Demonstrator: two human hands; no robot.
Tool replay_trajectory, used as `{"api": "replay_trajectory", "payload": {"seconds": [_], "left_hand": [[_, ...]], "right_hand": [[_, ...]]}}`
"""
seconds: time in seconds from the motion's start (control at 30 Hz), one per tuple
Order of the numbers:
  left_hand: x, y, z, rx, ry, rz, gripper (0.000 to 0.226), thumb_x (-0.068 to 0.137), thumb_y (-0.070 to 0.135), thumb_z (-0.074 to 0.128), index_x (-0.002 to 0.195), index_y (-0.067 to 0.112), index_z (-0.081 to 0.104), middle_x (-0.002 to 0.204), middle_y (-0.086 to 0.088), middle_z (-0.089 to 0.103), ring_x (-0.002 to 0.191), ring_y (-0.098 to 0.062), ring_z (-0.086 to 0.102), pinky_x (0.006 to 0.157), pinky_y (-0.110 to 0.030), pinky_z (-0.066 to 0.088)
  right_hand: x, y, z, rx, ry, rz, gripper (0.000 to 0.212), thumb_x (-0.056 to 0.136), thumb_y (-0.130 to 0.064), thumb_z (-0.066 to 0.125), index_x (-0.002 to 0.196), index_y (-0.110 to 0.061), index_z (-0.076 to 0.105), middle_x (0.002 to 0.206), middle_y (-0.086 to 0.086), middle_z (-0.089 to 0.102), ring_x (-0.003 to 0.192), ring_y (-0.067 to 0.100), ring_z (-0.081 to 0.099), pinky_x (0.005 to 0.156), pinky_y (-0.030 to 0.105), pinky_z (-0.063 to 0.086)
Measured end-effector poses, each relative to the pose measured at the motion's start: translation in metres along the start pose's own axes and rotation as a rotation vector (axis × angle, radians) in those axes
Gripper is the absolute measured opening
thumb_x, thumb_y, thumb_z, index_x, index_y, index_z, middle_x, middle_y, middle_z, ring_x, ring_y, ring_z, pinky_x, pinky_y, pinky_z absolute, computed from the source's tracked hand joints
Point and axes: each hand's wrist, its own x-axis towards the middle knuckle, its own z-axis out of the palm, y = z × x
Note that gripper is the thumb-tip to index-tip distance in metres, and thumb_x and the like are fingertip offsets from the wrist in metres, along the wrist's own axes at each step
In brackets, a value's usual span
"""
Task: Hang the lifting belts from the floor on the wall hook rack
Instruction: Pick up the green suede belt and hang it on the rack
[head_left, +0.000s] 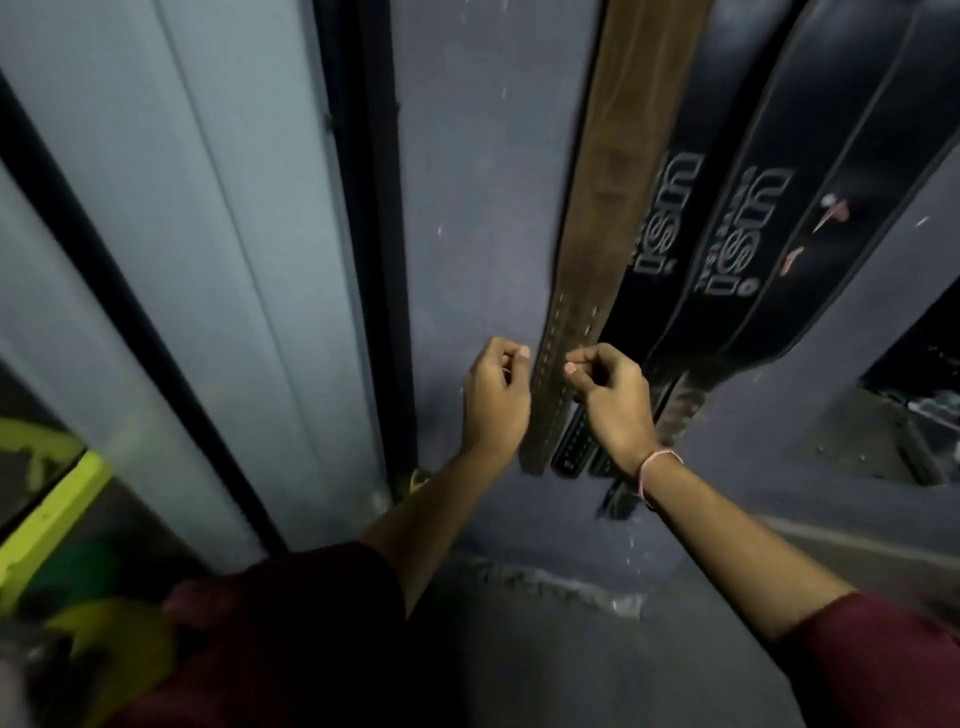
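A brown leather belt (602, 218) with two rows of holes hangs flat against the dark wall. To its right hang three black belts; two carry white lettering (670, 223) (748, 234), and the third (862, 171) is partly cut off by the frame. The hook rack is out of view above. My left hand (496, 400) is raised just left of the brown belt's lower end, fingers curled, holding nothing. My right hand (610, 400) is in front of that belt's right edge, fingers curled with thumb and fingertip together, nothing visibly between them.
A black vertical frame (374, 260) and pale panels (208, 234) stand to the left of the belts. Yellow-green equipment (47, 519) sits at the lower left. Dark gym gear (914, 395) shows at the right. Grey floor (571, 649) lies below.
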Motion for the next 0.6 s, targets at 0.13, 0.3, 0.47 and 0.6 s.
{"api": "replay_trajectory", "payload": {"seconds": [0.13, 0.3, 0.47, 0.6], "left_hand": [[-0.06, -0.079, 0.003, 0.117, -0.021, -0.196, 0.022, 0.101, 0.022, 0.049, 0.085, 0.009, 0.057, 0.077, -0.01, 0.062, 0.072, -0.025, 0.058, 0.07, -0.041, 0.048], [-0.151, -0.186, 0.013, 0.189, -0.102, -0.404, 0.021, 0.098, 0.02, 0.049, 0.083, 0.006, 0.055, 0.077, -0.017, 0.062, 0.074, -0.031, 0.06, 0.071, -0.041, 0.045], [-0.242, -0.297, 0.011, 0.271, -0.161, -0.639, 0.02, 0.097, 0.026, 0.049, 0.088, 0.009, 0.056, 0.08, -0.003, 0.058, 0.078, -0.021, 0.056, 0.07, -0.036, 0.042], [-0.315, -0.396, 0.007, 0.331, -0.269, -0.8, 0.012, 0.103, 0.019, 0.047, 0.093, 0.017, 0.052, 0.081, -0.002, 0.055, 0.076, -0.02, 0.055, 0.067, -0.03, 0.041]], "right_hand": [[-0.044, 0.086, 0.037, 0.038, -0.157, 0.168, 0.017, 0.096, 0.003, 0.052, 0.096, -0.01, 0.063, 0.082, 0.002, 0.061, 0.081, 0.019, 0.056, 0.077, 0.041, 0.051], [-0.103, 0.197, 0.072, 0.05, -0.332, 0.365, 0.024, 0.09, 0.017, 0.045, 0.1, 0.004, 0.062, 0.088, 0.013, 0.062, 0.082, 0.023, 0.058, 0.076, 0.036, 0.05], [-0.169, 0.315, 0.109, 0.024, -0.492, 0.596, 0.017, 0.09, 0.007, 0.059, 0.106, 0.003, 0.064, 0.089, 0.01, 0.063, 0.076, 0.019, 0.06, 0.066, 0.032, 0.053], [-0.226, 0.413, 0.144, -0.022, -0.604, 0.747, 0.014, 0.092, 0.005, 0.058, 0.103, 0.0, 0.065, 0.076, 0.001, 0.062, 0.063, 0.006, 0.058, 0.051, 0.01, 0.046]]}}
